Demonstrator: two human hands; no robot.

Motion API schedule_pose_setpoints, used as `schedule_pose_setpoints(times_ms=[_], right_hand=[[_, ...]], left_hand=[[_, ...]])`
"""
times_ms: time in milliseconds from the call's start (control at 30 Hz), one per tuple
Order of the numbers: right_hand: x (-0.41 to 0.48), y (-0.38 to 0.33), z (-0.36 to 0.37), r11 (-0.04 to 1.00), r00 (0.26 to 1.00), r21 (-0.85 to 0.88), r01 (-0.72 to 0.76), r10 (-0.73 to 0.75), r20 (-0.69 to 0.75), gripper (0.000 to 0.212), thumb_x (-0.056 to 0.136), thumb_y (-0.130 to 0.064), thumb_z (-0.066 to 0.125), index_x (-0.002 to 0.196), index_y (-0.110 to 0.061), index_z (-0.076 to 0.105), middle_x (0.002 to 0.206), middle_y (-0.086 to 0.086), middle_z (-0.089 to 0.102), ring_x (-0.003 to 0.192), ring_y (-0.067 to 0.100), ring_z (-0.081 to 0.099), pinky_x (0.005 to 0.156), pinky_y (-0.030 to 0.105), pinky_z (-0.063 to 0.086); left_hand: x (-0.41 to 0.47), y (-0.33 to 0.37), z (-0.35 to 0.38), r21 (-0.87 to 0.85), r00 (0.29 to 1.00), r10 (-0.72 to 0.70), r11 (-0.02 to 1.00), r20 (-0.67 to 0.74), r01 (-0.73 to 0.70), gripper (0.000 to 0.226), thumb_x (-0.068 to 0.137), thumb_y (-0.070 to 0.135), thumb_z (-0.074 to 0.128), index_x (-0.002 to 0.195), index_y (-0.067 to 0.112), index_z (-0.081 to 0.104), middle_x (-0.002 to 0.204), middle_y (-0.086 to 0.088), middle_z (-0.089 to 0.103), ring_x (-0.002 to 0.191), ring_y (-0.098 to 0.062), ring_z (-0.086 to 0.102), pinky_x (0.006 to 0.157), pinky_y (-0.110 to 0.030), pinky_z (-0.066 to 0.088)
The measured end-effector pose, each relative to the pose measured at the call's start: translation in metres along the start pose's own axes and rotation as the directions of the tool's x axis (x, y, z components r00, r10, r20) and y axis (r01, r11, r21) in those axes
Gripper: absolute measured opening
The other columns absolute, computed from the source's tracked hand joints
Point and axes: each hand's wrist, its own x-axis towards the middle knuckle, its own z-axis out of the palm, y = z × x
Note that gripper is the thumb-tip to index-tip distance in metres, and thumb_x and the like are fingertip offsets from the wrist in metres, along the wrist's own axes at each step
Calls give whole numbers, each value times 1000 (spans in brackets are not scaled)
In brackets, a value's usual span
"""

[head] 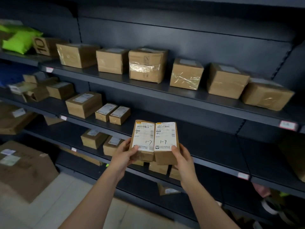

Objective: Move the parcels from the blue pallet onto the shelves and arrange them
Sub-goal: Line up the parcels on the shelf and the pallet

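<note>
Placing step: the left hand (pixel 125 152) and right hand (pixel 181 156) each grip one small parcel, thumb on its label. They hold the left parcel (pixel 143 138) and right parcel (pixel 165 138) pressed side by side in the air, just before the front edge of the middle shelf (pixel 206 138); both labels are marked "1-7". The next move likely calls for carrying the pair forward onto the shelf's bare stretch, right of the two small boxes (pixel 112 114), and setting them down labels up, squared to that row.
</note>
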Motion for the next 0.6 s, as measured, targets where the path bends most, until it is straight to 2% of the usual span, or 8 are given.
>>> schedule_pose_setpoints(times_ms=[133, 267, 333, 400, 467, 600], right_hand=[[54, 0, 41, 999, 999, -31, -39, 38, -19, 56, 87, -52, 61, 138, -36, 44, 126, -8, 59, 115, 15, 54, 102, 40, 43], [108, 5, 81, 996, 996, -47, -72, 69, -64, 63, 81, -60, 63, 137, -36, 47, 123, -8, 62, 113, 17, 58, 102, 49, 44], [131, 5, 97, 995, 991, -32, -96, 93, -93, 59, 85, -53, 63, 138, -31, 48, 126, -4, 60, 113, 18, 57, 101, 47, 45], [152, 5, 111, 993, 987, -24, -113, 109, -114, 53, 89, -45, 62, 137, -27, 48, 125, -3, 59, 109, 15, 56, 96, 40, 46], [172, 6, 122, 991, 983, -29, -129, 124, -135, 50, 90, -42, 62, 136, -26, 49, 125, -2, 59, 106, 14, 56, 92, 36, 46], [215, 16, 137, 984, 971, -34, -173, 165, -171, 55, 88, -45, 63, 137, -24, 50, 125, -1, 61, 107, 16, 58, 98, 40, 47]], left_hand=[[71, 10, -21, 6, 999, -49, 999, -1, 49, 52, 88, 14, 65, 136, 26, 48, 119, -2, 66, 107, -21, 64, 95, -47, 51], [141, 24, -41, 48, 996, -85, 995, 42, 83, 53, 90, 14, 64, 139, 22, 46, 120, -3, 65, 104, -21, 65, 90, -44, 54], [170, 29, -48, 74, 992, -105, 992, 66, 100, 52, 90, 15, 63, 139, 22, 45, 120, -3, 65, 102, -19, 66, 80, -36, 55], [198, 33, -54, 106, 991, -121, 988, 59, 114, 49, 91, 14, 62, 137, 21, 47, 120, -3, 65, 100, -17, 65, 73, -31, 54], [226, 34, -58, 136, 989, -136, 983, 53, 127, 46, 92, 13, 62, 135, 21, 48, 120, -3, 65, 101, -18, 65, 75, -32, 53], [274, 32, -63, 210, 985, -170, 964, 21, 162, 46, 92, 15, 62, 136, 19, 47, 122, -4, 64, 104, -21, 64, 86, -40, 53]])
